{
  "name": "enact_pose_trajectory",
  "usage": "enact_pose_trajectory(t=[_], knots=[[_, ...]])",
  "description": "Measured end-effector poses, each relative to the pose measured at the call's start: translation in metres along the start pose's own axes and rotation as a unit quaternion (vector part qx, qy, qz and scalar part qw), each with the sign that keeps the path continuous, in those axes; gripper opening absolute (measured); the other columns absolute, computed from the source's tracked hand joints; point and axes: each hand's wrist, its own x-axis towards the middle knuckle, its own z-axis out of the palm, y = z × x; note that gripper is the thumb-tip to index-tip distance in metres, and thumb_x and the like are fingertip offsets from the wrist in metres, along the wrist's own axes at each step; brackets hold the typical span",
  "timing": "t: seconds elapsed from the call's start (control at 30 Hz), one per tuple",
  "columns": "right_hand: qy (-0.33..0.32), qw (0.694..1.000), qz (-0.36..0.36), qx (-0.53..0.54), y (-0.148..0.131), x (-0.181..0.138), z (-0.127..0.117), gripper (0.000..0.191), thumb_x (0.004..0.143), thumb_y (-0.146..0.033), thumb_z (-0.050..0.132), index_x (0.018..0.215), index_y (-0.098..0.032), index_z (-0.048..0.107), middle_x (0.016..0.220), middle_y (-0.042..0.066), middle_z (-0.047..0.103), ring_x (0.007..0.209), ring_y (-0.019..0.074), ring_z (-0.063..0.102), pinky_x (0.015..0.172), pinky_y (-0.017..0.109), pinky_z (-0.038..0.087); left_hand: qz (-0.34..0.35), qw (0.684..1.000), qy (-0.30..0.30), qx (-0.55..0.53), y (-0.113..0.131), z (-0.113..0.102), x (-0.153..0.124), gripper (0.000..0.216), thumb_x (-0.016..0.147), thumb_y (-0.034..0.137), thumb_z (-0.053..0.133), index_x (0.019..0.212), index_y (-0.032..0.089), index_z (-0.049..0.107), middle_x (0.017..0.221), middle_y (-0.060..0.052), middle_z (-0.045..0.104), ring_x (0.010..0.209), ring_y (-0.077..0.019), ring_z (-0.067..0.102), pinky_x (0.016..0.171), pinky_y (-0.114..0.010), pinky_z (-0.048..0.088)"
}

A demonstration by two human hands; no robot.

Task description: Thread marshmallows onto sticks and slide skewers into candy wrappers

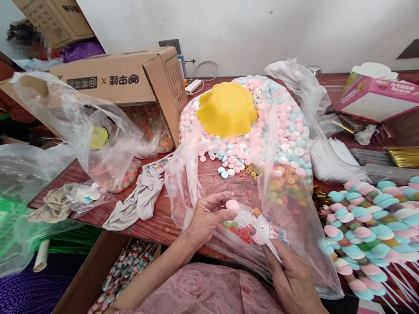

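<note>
My left hand (206,217) is closed in a pinch on a pink round candy (232,206), just above several small ring candies (241,229) lying on clear plastic. My right hand (290,273) is closed on thin white sticks (268,239) that point up and left toward the pink candy. Both hands work over a big open plastic bag (293,135) heaped with pink, blue and white round candies, with an upturned yellow bowl (228,108) on top.
Finished candy skewers (369,226) lie stacked at the right. A cardboard box (128,77) lies on its side at the left, with clear bags (86,125) and grey cloths (136,204) before it. A pink box (381,97) stands at the back right. A box of skewers (120,272) sits below the table edge.
</note>
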Motion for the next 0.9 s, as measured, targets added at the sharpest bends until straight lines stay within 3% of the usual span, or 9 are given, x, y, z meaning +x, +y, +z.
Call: enact_pose_trajectory(t=[0.23,0.43,0.67,0.77,0.9], knots=[[-0.012,0.998,-0.010,-0.053,-0.004,0.004,-0.003,0.027,0.091,-0.021,0.042,0.097,-0.017,0.068,0.064,0.004,0.069,0.049,0.0164,0.059,0.047,0.025,0.042,0.107,0.988,0.012,0.109,-0.005,-0.002,-0.003,0.035,0.062,0.028,0.086,0.094,0.022,0.076,0.091,-0.003,0.075,0.082,-0.0148,0.067,0.075,-0.027,0.055],[-0.014,0.999,0.006,-0.033,-0.008,0.004,-0.001,0.023,0.091,-0.021,0.043,0.094,-0.018,0.066,0.058,0.001,0.064,0.047,0.0157,0.056,0.046,0.025,0.041,0.320,0.895,-0.028,0.310,-0.005,-0.008,-0.005,0.017,0.077,0.020,0.074,0.094,0.022,0.077,0.091,-0.006,0.077,0.084,-0.0184,0.071,0.082,-0.033,0.057],[-0.016,0.996,0.057,0.071,-0.015,0.001,0.009,0.022,0.094,-0.022,0.042,0.095,-0.018,0.063,0.072,0.002,0.066,0.057,0.0134,0.057,0.057,0.023,0.048,0.347,0.877,-0.032,0.331,-0.010,-0.006,-0.011,0.020,0.084,0.016,0.068,0.101,0.023,0.075,0.092,-0.006,0.076,0.085,-0.0169,0.070,0.080,-0.031,0.057],[-0.004,0.994,0.070,0.085,-0.019,0.005,0.012,0.023,0.095,-0.026,0.043,0.092,-0.018,0.064,0.069,0.001,0.063,0.056,0.0132,0.055,0.056,0.022,0.048,0.394,0.849,-0.034,0.350,-0.012,-0.007,-0.010,0.022,0.085,0.013,0.066,0.102,0.025,0.075,0.095,-0.006,0.076,0.089,-0.0181,0.071,0.084,-0.033,0.056],[-0.001,0.991,0.078,0.113,-0.024,0.012,0.018,0.026,0.095,-0.027,0.043,0.104,-0.017,0.066,0.071,0.001,0.065,0.061,0.0147,0.059,0.062,0.024,0.051,0.411,0.838,-0.024,0.359,-0.013,-0.011,-0.006,0.025,0.084,0.012,0.066,0.102,0.026,0.075,0.096,-0.005,0.076,0.090,-0.0185,0.071,0.085,-0.034,0.057]])
